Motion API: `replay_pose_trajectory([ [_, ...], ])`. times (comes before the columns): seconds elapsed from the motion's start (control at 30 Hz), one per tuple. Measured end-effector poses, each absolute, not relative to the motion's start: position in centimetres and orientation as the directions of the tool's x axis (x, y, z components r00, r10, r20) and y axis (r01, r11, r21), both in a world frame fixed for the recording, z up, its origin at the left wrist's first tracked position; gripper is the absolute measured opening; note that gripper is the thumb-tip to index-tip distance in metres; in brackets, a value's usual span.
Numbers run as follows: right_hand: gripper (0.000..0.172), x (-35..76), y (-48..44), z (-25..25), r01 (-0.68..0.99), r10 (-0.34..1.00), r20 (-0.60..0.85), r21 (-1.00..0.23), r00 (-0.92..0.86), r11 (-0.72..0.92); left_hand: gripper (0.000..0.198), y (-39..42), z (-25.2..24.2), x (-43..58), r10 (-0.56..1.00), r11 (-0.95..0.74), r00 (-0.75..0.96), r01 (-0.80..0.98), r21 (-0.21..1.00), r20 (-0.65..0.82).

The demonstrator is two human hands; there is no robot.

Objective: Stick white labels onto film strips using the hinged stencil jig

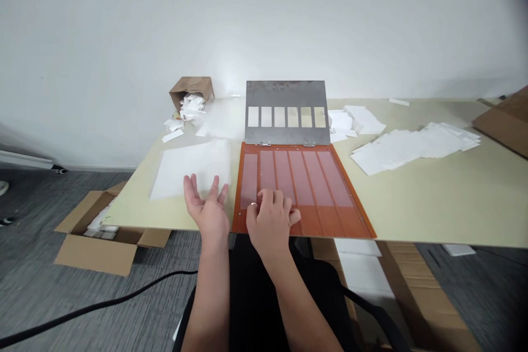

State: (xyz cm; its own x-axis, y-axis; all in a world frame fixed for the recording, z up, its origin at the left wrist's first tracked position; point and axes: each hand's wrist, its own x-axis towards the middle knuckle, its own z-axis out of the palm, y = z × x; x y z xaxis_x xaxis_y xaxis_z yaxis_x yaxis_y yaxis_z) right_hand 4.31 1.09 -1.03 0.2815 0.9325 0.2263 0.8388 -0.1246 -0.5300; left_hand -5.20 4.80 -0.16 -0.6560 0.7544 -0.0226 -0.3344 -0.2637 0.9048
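My left hand [207, 210] is raised with its fingers spread and nothing in it, over the near edge of a stack of translucent white sheets [181, 162]. My right hand [270, 223] is over the near left part of an orange slotted board [330, 225], its fingers curled down. A tiny pale glint shows by its thumb; what the fingers hold, if anything, is hidden. Pinkish strips [284, 170] lie side by side in the board's slots. Hinged to the board's far edge, a grey metal plate [286, 93] with a row of several rectangular windows stands tilted up.
A small cardboard box [185, 85] spills white pieces at the back left. White sheets [416, 146] lie fanned out on the table [445, 203] at right, beside another cardboard box [505, 121]. An open carton [97, 253] sits on the floor at left, near a black cable [124, 298].
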Motion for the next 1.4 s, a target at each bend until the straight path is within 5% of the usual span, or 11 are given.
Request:
replay_pose_trajectory([
  [0.2,0.021,4.5,0.9,-1.3,0.864,0.946,0.290,-0.504,0.148,0.019,0.081,4.2,0.3,-6.3,0.714,-0.331,-0.610,0.139,0.933,0.345],
  [0.43,0.021,4.2,1.2,-1.5,0.892,0.952,0.260,-0.451,0.164,-0.031,0.065,4.8,-1.7,-9.0,0.713,-0.323,-0.512,0.367,0.872,0.479],
  [0.6,0.028,4.2,1.3,-1.5,0.905,0.954,0.258,-0.425,0.154,-0.031,0.046,5.2,-2.3,-10.7,0.696,-0.353,-0.290,0.659,0.664,0.657],
  [0.73,0.032,4.2,1.3,-1.6,0.905,0.945,0.286,-0.425,0.159,-0.024,0.046,5.6,-2.5,-11.7,0.739,-0.279,-0.130,0.835,0.475,0.661],
  [1.0,0.022,5.3,0.3,-1.8,0.822,0.876,0.445,-0.558,0.184,0.111,0.030,6.3,-3.0,-11.6,0.896,-0.110,-0.089,0.904,0.414,0.434],
  [1.23,0.018,13.3,-2.1,-3.3,0.877,0.743,0.649,-0.440,0.163,0.192,0.027,7.1,-3.1,-12.2,0.919,-0.080,-0.121,0.873,0.480,0.375],
  [1.4,0.017,20.2,-4.1,-5.9,0.909,0.613,0.741,-0.407,0.273,0.087,0.036,7.1,-2.4,-12.7,0.866,-0.152,-0.257,0.680,0.717,0.428],
])
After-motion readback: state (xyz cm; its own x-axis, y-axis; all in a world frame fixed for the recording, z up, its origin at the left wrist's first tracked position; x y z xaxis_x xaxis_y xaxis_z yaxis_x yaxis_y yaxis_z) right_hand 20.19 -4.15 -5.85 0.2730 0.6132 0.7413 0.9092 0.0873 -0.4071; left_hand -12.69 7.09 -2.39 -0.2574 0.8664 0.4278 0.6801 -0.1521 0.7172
